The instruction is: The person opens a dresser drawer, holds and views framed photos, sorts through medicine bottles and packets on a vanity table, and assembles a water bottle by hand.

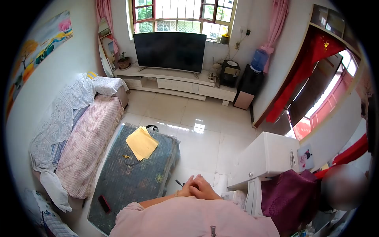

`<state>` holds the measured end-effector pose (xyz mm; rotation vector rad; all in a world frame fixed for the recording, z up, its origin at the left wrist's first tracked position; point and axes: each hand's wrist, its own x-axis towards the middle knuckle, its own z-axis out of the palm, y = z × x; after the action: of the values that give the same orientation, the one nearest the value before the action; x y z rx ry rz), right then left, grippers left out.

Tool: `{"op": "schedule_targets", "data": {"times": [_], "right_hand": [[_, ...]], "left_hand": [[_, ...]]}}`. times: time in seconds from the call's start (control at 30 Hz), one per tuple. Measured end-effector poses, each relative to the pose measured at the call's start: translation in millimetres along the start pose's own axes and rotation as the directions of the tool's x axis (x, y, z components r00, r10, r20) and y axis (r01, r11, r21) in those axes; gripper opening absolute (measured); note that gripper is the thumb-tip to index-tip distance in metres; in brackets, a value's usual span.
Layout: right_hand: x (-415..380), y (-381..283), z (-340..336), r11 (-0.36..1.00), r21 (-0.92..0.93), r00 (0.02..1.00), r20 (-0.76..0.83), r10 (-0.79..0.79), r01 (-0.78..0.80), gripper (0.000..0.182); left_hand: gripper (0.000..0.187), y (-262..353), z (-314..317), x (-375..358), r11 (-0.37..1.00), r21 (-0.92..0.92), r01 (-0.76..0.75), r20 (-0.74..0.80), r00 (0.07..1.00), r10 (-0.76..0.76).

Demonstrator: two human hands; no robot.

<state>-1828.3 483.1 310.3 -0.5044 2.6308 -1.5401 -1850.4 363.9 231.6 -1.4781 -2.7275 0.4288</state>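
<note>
In front of my pink top, my hands meet and rest against each other. My left hand is closed, and a slim dark pen-like thing juts out on its left side. My right hand lies partly over the left one with its fingers curled; whether anything is in it stays hidden. Left of both hands stands a low table with a dark top. On it lie yellow paper sheets, a small yellow item and a dark red phone-like object.
A sofa with pink quilted cover runs along the left wall. Ahead stand a television, a low cabinet and a water dispenser. At right are a white cabinet and a person in purple.
</note>
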Motion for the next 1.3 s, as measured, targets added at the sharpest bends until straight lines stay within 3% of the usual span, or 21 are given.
{"op": "schedule_targets", "data": {"times": [0.17, 0.3, 0.33, 0.37, 0.4, 0.43, 0.47, 0.5, 0.53, 0.6, 0.7, 0.73, 0.83, 0.87, 0.97, 1.03, 1.07, 1.1, 1.17, 1.27, 1.3], "right_hand": [[54.6, 56.6, -24.7, 0.991, -0.118, 0.994, 0.079, 0.079, -0.069, 0.024], [107.9, 79.4, -75.6, 0.988, -0.123, 0.984, 0.164, -0.07, 0.091, 0.02], [117.7, 80.2, -90.2, 0.995, -0.079, 0.95, 0.311, -0.031, 0.058, 0.02], [125.0, 80.4, -104.5, 0.999, -0.042, 0.891, 0.454, 0.004, 0.016, 0.02], [128.9, 81.1, -117.1, 0.993, 0.105, 0.948, 0.309, -0.08, 0.049, 0.02], [135.0, 87.8, -128.8, 0.993, 0.105, 0.945, 0.317, -0.085, 0.054, 0.02], [141.7, 95.0, -139.7, 0.988, 0.152, 0.959, 0.283, -0.014, -0.03, 0.023], [148.3, 102.3, -148.4, 0.973, 0.202, 0.966, 0.251, 0.056, -0.109, 0.027], [155.6, 122.0, -149.5, 0.974, 0.204, 0.966, 0.256, 0.046, -0.101, 0.027], [173.8, 155.4, -149.7, 0.994, -0.095, 0.987, 0.156, -0.033, 0.048, 0.027], [185.0, 160.8, -156.2, 0.998, -0.046, 0.937, 0.346, 0.045, -0.031, 0.026], [185.4, 161.0, -154.1, 0.995, -0.086, 0.968, 0.252, -0.019, 0.042, 0.025], [197.1, 141.9, -166.2, 0.974, -0.176, 0.937, 0.34, -0.077, 0.144, 0.021], [201.4, 135.4, -172.1, 0.973, -0.177, 0.937, 0.34, -0.078, 0.146, 0.021], [208.6, 127.1, -178.6, 0.994, 0.096, 0.901, 0.434, -0.002, -0.044, 0.02], [209.9, 126.8, -172.2, 0.99, 0.128, 0.992, 0.104, -0.067, 0.053, 0.023], [213.7, 141.2, -163.4, 0.988, -0.071, 0.991, -0.011, -0.135, 0.134, 0.023], [220.7, 138.8, -167.7, 0.988, -0.106, 0.994, 0.02, -0.108, 0.109, 0.023], [224.7, 135.4, -164.3, 0.997, -0.083, 0.997, 0.082, 0.003, 0.004, 0.022], [233.1, 132.6, -155.3, 0.99, -0.139, 0.985, 0.169, 0.022, 0.001, 0.023], [235.1, 129.9, -152.8, 0.99, -0.14, 0.985, 0.169, 0.023, 0.001, 0.023]], "left_hand": [[0.047, -29.7, 5.4, 49.6, 0.998, 0.013, 0.069, 0.05, 0.996, -0.069], [0.047, -53.9, 4.4, 108.7, 0.985, 0.036, 0.167, 0.029, 0.985, -0.168], [0.047, -57.7, 2.8, 123.2, 0.98, -0.04, 0.196, 0.021, 0.981, -0.195], [0.047, -61.9, 1.2, 139.0, 0.91, -0.336, 0.244, 0.046, 0.969, -0.243], [0.047, -66.2, -1.0, 154.7, 0.752, -0.599, 0.274, 0.071, 0.954, -0.29], [0.048, -70.2, -2.5, 169.4, 0.247, -0.936, 0.251, 0.16, 0.928, -0.337], [0.048, -74.4, -3.3, 182.8, -0.35, -0.927, 0.137, 0.258, 0.909, -0.327], [0.048, -79.5, -3.6, 194.9, -0.815, -0.578, -0.031, 0.328, 0.906, -0.267], [0.049, -84.5, -3.1, 206.4, -0.982, -0.02, -0.187, 0.345, 0.921, -0.182], [0.049, -83.6, 28.2, 223.0, -0.979, 0.001, -0.205, 0.364, 0.912, -0.191], [0.049, -91.6, 45.3, 233.8, -0.972, 0.047, -0.23, 0.385, 0.902, -0.195], [0.049, -93.1, 47.7, 235.9, -0.97, 0.068, -0.234, 0.379, 0.905, -0.192], [0.049, -104.2, 54.1, 244.3, -0.964, 0.12, -0.239, 0.32, 0.928, -0.19], [0.049, -108.4, 55.3, 247.2, -0.961, 0.142, -0.238, 0.286, 0.939, -0.19], [0.049, -122.7, 62.2, 256.5, -0.951, 0.241, -0.196, 0.126, 0.977, -0.17], [0.049, -130.3, 81.5, 261.1, -0.924, 0.368, -0.107, -0.096, 0.984, -0.152], [0.049, -132.5, 95.0, 267.0, -0.882, 0.47, 0.02, -0.313, 0.939, -0.145], [0.049, -135.8, 100.0, 268.7, -0.811, 0.557, 0.179, -0.475, 0.87, -0.134], [0.049, -147.9, 28.3, 250.1, -0.315, 0.797, 0.515, -0.568, 0.817, -0.103], [0.048, -158.2, 33.7, 238.1, -0.12, 0.832, 0.541, -0.548, 0.835, -0.037], [0.048, -160.0, 37.9, 237.0, -0.137, 0.839, 0.527, -0.534, 0.845, -0.019]]}}
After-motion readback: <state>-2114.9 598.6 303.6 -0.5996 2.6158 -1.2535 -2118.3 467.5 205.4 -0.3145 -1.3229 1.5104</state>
